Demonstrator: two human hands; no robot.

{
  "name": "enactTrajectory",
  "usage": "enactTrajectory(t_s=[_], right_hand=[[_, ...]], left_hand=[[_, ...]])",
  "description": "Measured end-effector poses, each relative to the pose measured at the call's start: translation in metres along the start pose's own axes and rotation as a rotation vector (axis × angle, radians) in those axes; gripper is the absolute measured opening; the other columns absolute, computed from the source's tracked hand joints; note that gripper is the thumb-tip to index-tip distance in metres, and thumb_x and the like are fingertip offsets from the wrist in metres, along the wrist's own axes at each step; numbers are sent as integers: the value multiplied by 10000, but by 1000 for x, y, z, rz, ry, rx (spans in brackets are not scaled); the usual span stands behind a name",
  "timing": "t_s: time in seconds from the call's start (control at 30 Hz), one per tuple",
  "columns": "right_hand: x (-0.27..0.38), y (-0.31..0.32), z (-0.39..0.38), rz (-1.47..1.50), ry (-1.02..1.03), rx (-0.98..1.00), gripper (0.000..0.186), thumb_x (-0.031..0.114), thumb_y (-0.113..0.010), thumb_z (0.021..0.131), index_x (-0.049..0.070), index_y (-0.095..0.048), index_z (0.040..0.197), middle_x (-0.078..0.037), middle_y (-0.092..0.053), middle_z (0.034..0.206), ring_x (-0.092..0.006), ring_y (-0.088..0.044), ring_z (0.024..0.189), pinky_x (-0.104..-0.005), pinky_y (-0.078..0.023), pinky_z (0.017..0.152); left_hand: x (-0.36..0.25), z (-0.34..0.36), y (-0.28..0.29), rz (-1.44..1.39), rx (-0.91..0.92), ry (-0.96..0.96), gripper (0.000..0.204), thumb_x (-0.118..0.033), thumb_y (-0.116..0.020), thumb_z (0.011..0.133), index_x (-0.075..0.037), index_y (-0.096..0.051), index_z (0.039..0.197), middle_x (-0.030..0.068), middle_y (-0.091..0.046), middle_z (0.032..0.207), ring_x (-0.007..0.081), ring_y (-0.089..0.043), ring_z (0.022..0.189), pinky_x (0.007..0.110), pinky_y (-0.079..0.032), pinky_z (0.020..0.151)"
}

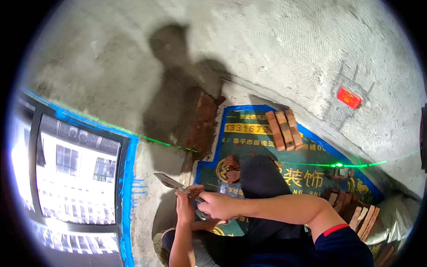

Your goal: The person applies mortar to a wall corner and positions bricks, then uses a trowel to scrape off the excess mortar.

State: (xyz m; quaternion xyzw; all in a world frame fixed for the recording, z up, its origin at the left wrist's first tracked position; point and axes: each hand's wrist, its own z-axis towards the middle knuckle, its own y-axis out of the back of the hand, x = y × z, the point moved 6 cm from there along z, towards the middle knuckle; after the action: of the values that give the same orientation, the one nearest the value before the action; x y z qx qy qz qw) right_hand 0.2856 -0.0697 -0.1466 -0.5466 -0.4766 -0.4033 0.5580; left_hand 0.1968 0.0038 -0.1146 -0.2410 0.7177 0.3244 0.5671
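Note:
In front of my lap, my right hand (219, 205) is closed near the handle end of a pointed trowel (167, 180). The trowel's flat, mortar-smeared blade points up and left toward the wall. My left hand (185, 208) is raised against the trowel just behind the blade, its fingers pressed together around that part. A grey piece shows below my right hand, partly hidden by it; I cannot tell what it is. Just beyond the blade, reddish brickwork (202, 122) runs up along the wall, largely in my shadow.
Three bricks (284, 130) lie side by side on a green printed floor sheet (249, 149). Brick fragments (229, 170) lie near my knee. More bricks (361, 221) and a pale sack (396, 220) are lower right. Left is a window (78, 169); a red box (349, 97) sits in the wall.

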Motion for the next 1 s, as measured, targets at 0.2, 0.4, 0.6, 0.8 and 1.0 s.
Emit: enactTrajectory(t_s=[0.2, 0.4, 0.6, 0.8, 1.0], right_hand=[[9, 26, -9, 679, -202, -102, 232, 259, -535, 929, 38, -467, 915, -45, -507, 674, -135, -494, 477, -303, -383, 395], [35, 69, -10, 991, -135, -272, 237, 248, -575, 949, 78, -411, 934, 4, -445, 682, -96, -445, 505, -267, -345, 424], [41, 92, -11, 1347, -50, -351, 192, 196, -593, 965, 96, -430, 948, 16, -419, 669, -83, -406, 487, -261, -336, 428], [51, 89, -15, 1172, -77, -414, 355, 246, -582, 966, 104, -477, 658, -73, -541, 523, -184, -534, 425, -345, -452, 428], [60, 90, -18, 1256, -77, -392, 158, 201, -521, 1008, 97, -483, 895, -9, -454, 558, -115, -434, 426, -286, -374, 407]], left_hand=[[48, 32, 12, -288, 161, 154, 909, -776, -238, 925, 26, -648, 1048, 93, -674, 1001, 201, -608, 991, 360, -449, 916], [101, 101, -58, 558, 121, 102, 430, -435, -498, 1012, -36, -631, 1099, 58, -658, 922, 202, -625, 903, 361, -510, 787], [168, 195, -229, 713, 336, 200, 337, -199, -680, 913, -84, -590, 1216, 130, -633, 1058, 330, -624, 975, 466, -518, 841], [159, 225, -370, 747, 488, -664, 554, -282, -707, 878, -37, -493, 1326, 196, -542, 1239, 384, -514, 1167, 551, -413, 971], [188, 218, -433, 1084, 840, -776, 970, -366, -842, 701, 25, -359, 1446, 302, -209, 1549, 443, -141, 1474, 564, -142, 1186]])
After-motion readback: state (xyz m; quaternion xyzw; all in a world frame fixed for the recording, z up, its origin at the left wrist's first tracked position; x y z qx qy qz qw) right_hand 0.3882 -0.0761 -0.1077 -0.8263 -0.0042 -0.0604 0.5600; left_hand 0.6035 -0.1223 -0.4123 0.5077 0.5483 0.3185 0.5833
